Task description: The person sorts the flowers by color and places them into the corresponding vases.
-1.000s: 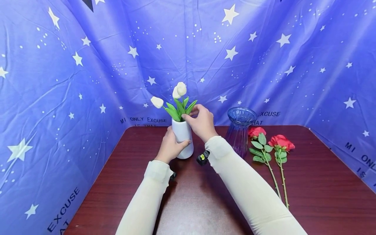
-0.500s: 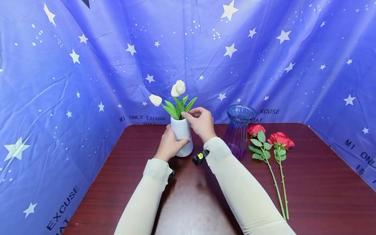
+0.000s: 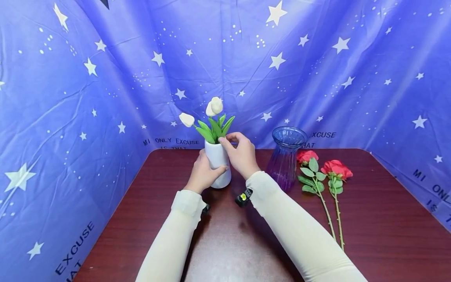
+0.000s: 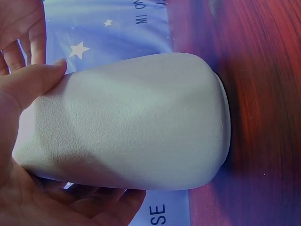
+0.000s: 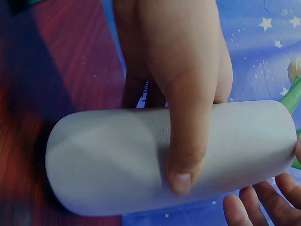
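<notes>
A white vase (image 3: 219, 162) stands upright on the table with white tulips (image 3: 216, 105) and their green leaves (image 3: 208, 134) rising from its mouth. My left hand (image 3: 203, 174) grips the vase's side, its thumb (image 5: 186, 155) laid across the front and the other fingers behind. At the rim, my right hand (image 3: 243, 152) has its thumb and forefinger curled in at the base of the rightmost leaf, pinching a tulip there. Below the rim, the remaining right fingers (image 5: 263, 202) bend loosely beside the vase. The stems inside the vase are hidden.
To the right stands a ribbed blue-purple glass vase (image 3: 283, 164), close to the right sleeve (image 3: 282, 213). Two red roses (image 3: 336, 169) lie beyond it, stems toward the near edge. A starry blue cloth (image 3: 225, 70) hangs around the dark red table (image 3: 380, 211).
My right wrist has shifted slightly down and right over the last half second, and the rightmost leaf leans a little more upright. My left hand keeps its grip on the white vase.
</notes>
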The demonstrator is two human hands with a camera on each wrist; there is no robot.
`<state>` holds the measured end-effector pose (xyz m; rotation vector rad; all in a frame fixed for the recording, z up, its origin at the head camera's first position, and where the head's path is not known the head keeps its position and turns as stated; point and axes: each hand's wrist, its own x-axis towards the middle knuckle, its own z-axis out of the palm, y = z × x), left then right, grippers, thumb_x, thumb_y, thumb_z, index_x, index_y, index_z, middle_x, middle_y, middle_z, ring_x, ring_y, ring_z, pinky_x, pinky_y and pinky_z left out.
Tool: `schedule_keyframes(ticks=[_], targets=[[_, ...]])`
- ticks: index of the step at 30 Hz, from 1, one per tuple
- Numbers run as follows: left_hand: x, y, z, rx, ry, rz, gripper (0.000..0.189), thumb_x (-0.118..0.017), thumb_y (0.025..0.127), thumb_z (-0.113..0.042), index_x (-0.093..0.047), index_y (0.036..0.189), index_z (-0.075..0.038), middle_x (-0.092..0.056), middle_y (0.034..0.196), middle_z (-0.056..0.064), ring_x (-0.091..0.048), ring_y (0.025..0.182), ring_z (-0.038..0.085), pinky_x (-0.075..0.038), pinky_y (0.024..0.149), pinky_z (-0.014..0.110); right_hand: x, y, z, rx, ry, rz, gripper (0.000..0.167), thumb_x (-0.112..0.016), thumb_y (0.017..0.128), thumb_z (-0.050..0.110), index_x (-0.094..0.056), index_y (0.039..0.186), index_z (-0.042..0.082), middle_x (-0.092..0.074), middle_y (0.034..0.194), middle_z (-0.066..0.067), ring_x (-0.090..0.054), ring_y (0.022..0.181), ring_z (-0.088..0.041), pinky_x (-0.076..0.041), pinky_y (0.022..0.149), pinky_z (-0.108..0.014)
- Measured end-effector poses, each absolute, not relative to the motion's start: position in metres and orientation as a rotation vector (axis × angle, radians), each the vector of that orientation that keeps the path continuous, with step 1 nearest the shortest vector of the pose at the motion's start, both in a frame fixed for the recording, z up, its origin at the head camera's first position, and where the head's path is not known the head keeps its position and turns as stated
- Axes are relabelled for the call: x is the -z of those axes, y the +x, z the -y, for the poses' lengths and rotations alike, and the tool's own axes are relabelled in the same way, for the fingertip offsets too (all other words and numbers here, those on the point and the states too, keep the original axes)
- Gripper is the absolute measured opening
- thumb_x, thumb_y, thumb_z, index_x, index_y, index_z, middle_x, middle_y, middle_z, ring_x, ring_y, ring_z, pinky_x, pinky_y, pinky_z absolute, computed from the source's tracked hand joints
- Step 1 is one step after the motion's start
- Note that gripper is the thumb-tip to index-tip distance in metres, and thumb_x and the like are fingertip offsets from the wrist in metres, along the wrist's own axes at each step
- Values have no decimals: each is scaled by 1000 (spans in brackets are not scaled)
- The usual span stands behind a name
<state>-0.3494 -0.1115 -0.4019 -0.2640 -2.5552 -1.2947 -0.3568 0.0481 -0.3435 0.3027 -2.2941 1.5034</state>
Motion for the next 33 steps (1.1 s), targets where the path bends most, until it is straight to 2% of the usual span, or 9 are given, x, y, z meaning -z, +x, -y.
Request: schedule_keyframes(ticks=[6, 11, 15, 21, 25, 28, 33], targets=[[401, -349, 112, 1310, -239, 2566, 91, -86, 81, -37, -36, 150, -6, -58, 134, 15, -63, 119, 34, -52, 101, 52, 348, -346, -59, -1467, 419, 2339, 33, -71, 98, 38, -71, 122, 16, -74, 121, -3, -74, 99, -22, -60, 88, -43], [402, -348, 112, 1299, -237, 2573, 90, -88, 80, -37, -39, 148, -4, -59, 133, 16, -63, 119, 35, -52, 103, 51, 351, -341, -65, -1452, 446, 2314, 23, -73, 97, 29, -74, 116, 16, -75, 115, 0, -73, 99, -20, -59, 88, -41], [405, -347, 111, 1234, -230, 2615, 87, -89, 79, -40, -43, 142, 0, -63, 127, 18, -66, 116, 36, -53, 101, 50, 355, -337, -72, -1422, 477, 2332, 22, -74, 96, 26, -74, 115, 15, -76, 112, 0, -71, 101, -18, -58, 89, -42], [400, -340, 111, 1031, -159, 2825, 80, -84, 81, -51, -50, 129, 2, -68, 112, 18, -70, 103, 36, -56, 91, 48, 357, -325, -88, -1348, 516, 2366, 17, -73, 94, 21, -75, 109, 14, -76, 106, 0, -70, 97, -18, -56, 87, -46], [389, -331, 112, 735, -102, 2971, 67, -79, 84, -57, -63, 116, 0, -71, 103, 15, -70, 91, 33, -57, 81, 49, 355, -312, -99, -1310, 537, 2411, 15, -72, 94, 18, -74, 108, 16, -76, 106, 1, -71, 98, -18, -57, 89, -42], [380, -322, 112, 503, -59, 3044, 51, -76, 86, -56, -70, 102, -8, -73, 96, 12, -70, 85, 32, -56, 71, 49, 353, -301, -107, -1282, 541, 2441, 14, -72, 94, 16, -74, 107, 17, -76, 106, 2, -71, 99, -16, -57, 90, -41], [373, -308, 103, 359, -92, 3097, 35, -76, 88, -48, -68, 81, -14, -70, 84, 10, -68, 76, 32, -52, 61, 48, 354, -283, -124, -1235, 537, 2453, 13, -73, 92, 14, -74, 104, 19, -76, 103, 5, -70, 93, -14, -56, 85, -38]])
